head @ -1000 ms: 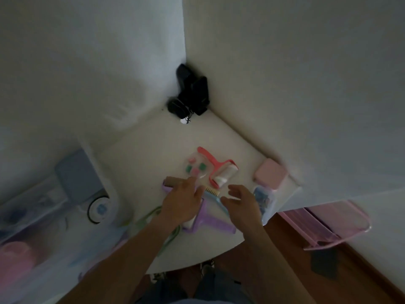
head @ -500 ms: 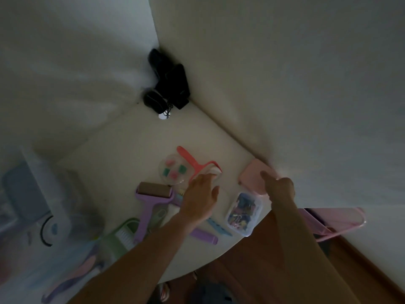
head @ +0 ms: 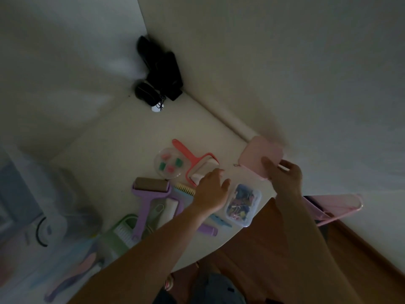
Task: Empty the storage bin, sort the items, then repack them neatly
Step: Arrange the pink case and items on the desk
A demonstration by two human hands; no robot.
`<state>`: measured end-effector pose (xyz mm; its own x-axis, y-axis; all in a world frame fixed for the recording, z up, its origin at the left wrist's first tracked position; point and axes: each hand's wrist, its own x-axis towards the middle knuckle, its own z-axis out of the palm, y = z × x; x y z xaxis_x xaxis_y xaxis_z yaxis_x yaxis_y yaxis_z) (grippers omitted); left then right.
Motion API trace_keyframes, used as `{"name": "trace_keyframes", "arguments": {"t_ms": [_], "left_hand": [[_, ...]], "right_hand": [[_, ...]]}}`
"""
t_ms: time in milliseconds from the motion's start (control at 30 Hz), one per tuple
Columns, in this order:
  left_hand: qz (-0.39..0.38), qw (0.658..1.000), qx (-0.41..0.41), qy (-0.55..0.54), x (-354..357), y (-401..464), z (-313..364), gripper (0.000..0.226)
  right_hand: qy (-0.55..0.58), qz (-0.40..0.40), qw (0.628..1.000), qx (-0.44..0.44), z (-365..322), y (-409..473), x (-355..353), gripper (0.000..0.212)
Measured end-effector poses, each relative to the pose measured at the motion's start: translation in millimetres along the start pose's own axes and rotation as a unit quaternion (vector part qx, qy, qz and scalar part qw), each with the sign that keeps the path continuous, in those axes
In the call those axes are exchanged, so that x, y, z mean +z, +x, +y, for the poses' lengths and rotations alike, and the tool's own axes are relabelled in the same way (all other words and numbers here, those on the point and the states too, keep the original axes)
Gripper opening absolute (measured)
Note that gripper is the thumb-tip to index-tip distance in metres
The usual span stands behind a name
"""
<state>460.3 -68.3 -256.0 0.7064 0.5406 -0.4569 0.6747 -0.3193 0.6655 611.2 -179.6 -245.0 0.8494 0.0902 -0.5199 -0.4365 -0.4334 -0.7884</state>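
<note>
Sorted items lie on the white table (head: 105, 145). My right hand (head: 282, 174) grips a square pink case (head: 258, 155) by its near corner and holds it tilted above the table's right edge. My left hand (head: 210, 191) hovers with relaxed fingers over the red lint roller (head: 192, 160) and a small comb (head: 185, 189). A clear box of coloured clips (head: 243, 205) lies between my hands. A purple lint roller (head: 149, 194), a round clear dish with pink and green pieces (head: 169, 164) and a green brush (head: 122, 231) lie to the left.
Black devices (head: 160, 73) sit in the far corner against the walls. A clear storage bin (head: 32, 238) with items stands at the left. A pink bin lid (head: 333, 207) leans on the wooden floor at the right. Another purple handle (head: 208, 229) lies near the front edge.
My right hand has closed on the pink case and lifted it off the table. My left hand has moved right, past the red roller.
</note>
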Motion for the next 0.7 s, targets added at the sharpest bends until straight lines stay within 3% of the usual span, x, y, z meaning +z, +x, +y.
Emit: {"name": "trace_keyframes", "arguments": {"t_ms": [133,267,367,500,600,700], "left_hand": [[-0.011,0.995,-0.069,-0.073,4.3,-18.0,1.5,0.038],[-0.083,0.973,-0.134,-0.168,13.6,-23.5,2.1,0.048],[-0.141,0.965,-0.129,-0.179,26.8,-26.7,1.6,0.064],[-0.136,0.975,-0.098,-0.145,35.8,-32.6,4.6,0.059],[-0.113,0.983,-0.071,-0.129,20.9,-41.2,9.3,0.062],[-0.06,0.987,-0.036,-0.146,-12.2,-55.6,15.7,0.056]], "right_hand": [[0.006,-0.053,0.999,0.004,4.5,-43.5,-31.2,0.048],[-0.065,-0.124,0.99,0.014,41.4,-76.2,-39.1,0.029],[0.023,-0.128,0.989,0.076,65.0,-87.1,-29.5,0.014],[0.152,-0.105,0.97,0.16,69.1,-89.5,-29.4,0.026],[0.138,-0.12,0.972,0.145,49.1,-102.3,-32.0,0.047],[0.058,-0.126,0.988,0.075,10.3,-123.9,-21.0,0.062]]}}
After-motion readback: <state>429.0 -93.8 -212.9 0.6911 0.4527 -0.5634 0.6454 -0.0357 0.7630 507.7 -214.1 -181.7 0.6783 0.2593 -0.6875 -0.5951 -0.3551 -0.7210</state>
